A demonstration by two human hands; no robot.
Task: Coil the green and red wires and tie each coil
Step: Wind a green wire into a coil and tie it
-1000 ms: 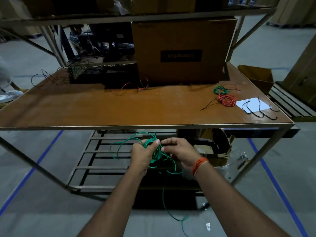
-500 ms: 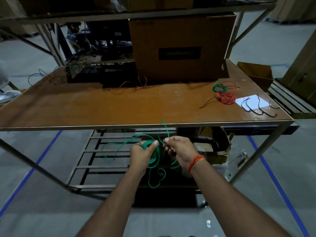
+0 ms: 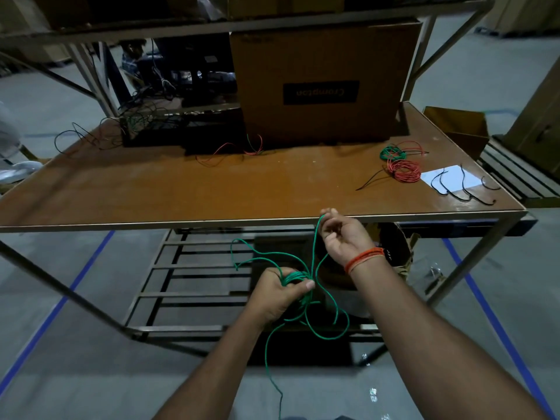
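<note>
In front of the table's near edge, my left hand (image 3: 280, 292) grips a bunch of green wire (image 3: 295, 277), thumb pressed over the loops. My right hand (image 3: 342, 237) is raised up and to the right, pinching a strand of that wire drawn taut from the bunch. Loose green loops spill out to the left and below, and one end hangs down toward the floor. On the table at the right lie a red wire coil (image 3: 404, 171) and a small green wire coil (image 3: 391, 153), touching each other.
The brown table (image 3: 212, 189) carries a large cardboard box (image 3: 321, 83) at the back, black equipment with tangled wires at back left, loose red strands (image 3: 242, 150), and a white paper (image 3: 451, 178) with black wire pieces at right. A metal rack sits beneath.
My right hand has lifted up and to the right, pulling a green strand out from the bunch. My left hand has sunk slightly, still gripping the loops.
</note>
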